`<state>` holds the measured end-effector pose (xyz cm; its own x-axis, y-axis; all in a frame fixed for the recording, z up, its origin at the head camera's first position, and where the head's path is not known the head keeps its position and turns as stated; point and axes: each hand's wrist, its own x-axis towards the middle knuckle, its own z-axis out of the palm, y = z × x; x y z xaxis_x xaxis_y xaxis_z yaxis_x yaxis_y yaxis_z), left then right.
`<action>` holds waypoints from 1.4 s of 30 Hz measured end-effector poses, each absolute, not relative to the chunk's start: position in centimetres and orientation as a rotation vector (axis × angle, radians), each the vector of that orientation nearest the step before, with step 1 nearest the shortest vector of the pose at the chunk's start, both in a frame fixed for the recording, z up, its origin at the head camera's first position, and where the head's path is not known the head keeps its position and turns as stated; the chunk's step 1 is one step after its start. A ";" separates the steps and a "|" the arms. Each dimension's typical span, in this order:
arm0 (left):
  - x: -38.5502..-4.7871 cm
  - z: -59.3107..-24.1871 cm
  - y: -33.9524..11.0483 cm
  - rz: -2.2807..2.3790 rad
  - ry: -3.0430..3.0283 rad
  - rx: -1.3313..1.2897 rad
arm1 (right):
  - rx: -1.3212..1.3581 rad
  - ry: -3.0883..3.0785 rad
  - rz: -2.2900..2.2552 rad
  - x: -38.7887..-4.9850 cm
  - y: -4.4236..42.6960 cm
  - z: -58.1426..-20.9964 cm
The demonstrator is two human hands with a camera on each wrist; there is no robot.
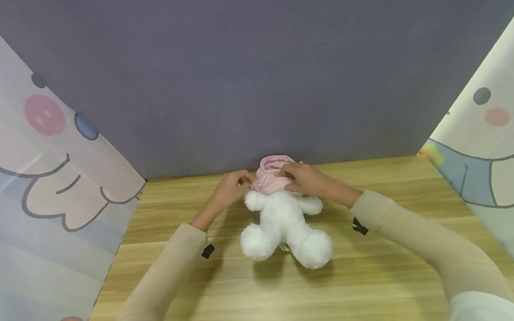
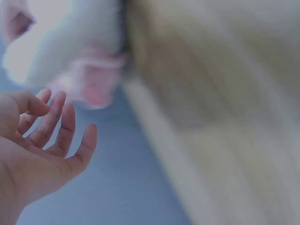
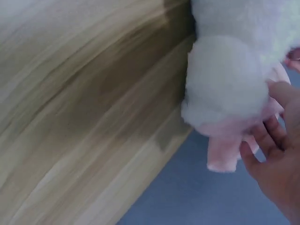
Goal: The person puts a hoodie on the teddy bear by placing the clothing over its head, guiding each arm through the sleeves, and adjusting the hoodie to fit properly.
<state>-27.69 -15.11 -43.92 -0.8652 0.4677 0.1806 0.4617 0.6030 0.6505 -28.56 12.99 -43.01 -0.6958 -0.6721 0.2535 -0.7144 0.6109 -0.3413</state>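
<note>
A white plush toy (image 1: 283, 215) lies on its back or front, I cannot tell which, its legs toward me. Bunched over its head end is a pink cloth garment (image 1: 269, 180), which hides the head. Beside the garment's left edge is my left hand (image 1: 233, 187); in the left wrist view its fingers (image 2: 61, 123) are loosely bent with nothing between them. My right hand (image 1: 307, 179) grips the garment's right side, thumb and fingers on the pink fabric (image 3: 222, 152) in the right wrist view. The left wrist view is blurred.
The toy rests near the far edge of a wood-grain table (image 1: 234, 307). Behind it rises a grey panel (image 1: 249, 78). Cartoon-printed curtains (image 1: 6, 215) flank the table on both sides.
</note>
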 end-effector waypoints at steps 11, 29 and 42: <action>-27.1 -42.6 -10.6 0.237 3.009 0.819 | 0.999 -2.794 0.563 -27.5 13.8 -44.5; -26.0 -45.5 -9.0 0.037 3.258 0.578 | 0.738 -2.771 0.347 -26.8 11.0 -45.1; -25.0 -46.8 -10.0 0.158 3.258 0.736 | 0.598 -2.822 0.500 -25.3 13.2 -46.7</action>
